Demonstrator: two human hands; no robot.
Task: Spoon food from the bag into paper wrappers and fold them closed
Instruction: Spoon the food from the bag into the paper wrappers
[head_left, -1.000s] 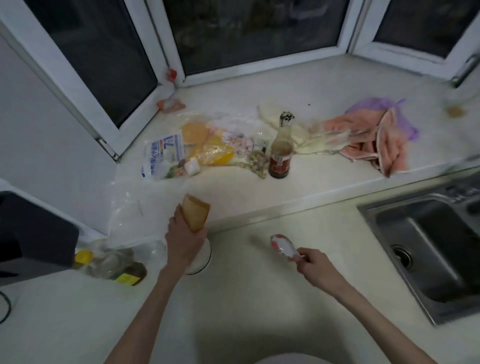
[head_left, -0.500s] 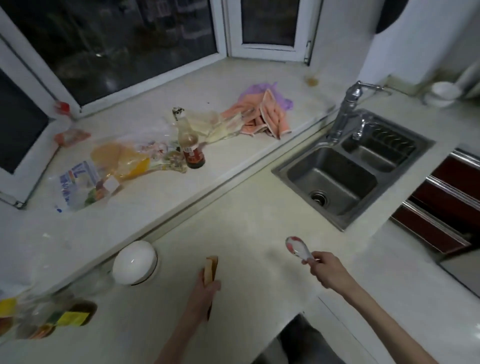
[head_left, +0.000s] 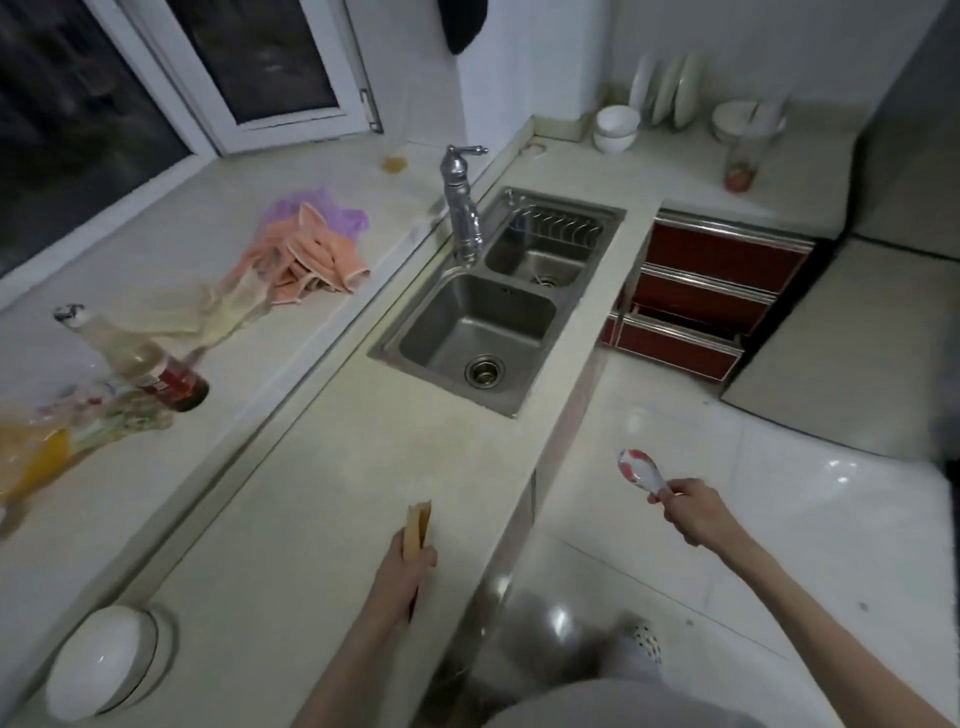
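the pale counter (head_left: 291, 499) ran from lower left toward the 2-basin sink (head_left: 478, 332) at centre. at far left lay a heap of plastic bags (head_left: 47, 447), blurred, well apart from both hands. low in the middle, the left hand (head_left: 402, 577) gripped a brown paper wrapper (head_left: 418, 530) edge-up over the counter. at lower right the right hand (head_left: 693, 512) pinched a red-and-white spoon (head_left: 641, 470) over the floor. it looked like a pause between scoops; next, i reckoned, a reach back to the bag.
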